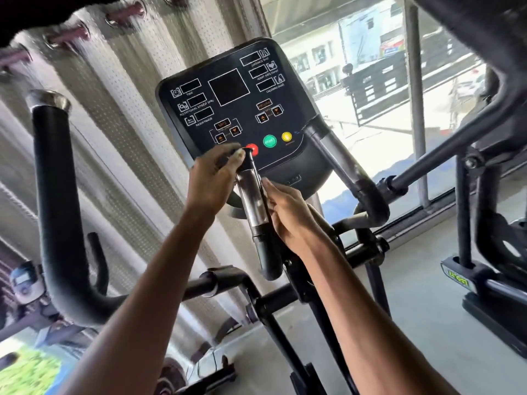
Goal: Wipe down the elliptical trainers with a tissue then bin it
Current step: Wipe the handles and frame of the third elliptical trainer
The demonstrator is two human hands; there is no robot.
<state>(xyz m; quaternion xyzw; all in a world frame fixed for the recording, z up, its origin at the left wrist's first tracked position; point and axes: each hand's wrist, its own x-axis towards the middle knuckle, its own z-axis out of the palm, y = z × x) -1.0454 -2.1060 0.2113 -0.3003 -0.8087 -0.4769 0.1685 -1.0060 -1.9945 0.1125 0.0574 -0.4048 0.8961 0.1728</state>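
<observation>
The elliptical trainer's black console faces me, with red, green and yellow buttons along its lower edge. Below it a short handlebar with a chrome sensor strip rises towards the console. My left hand grips the handlebar's black top end, thumb over the tip. My right hand holds the handlebar's right side lower down, its thumb lying along the chrome. No tissue shows in either hand; the palms are hidden.
A long black swing handle curves up at the left. A matching handlebar stands right of the console. Another machine fills the right side. Curtains hang behind at the left, and a window is at the right.
</observation>
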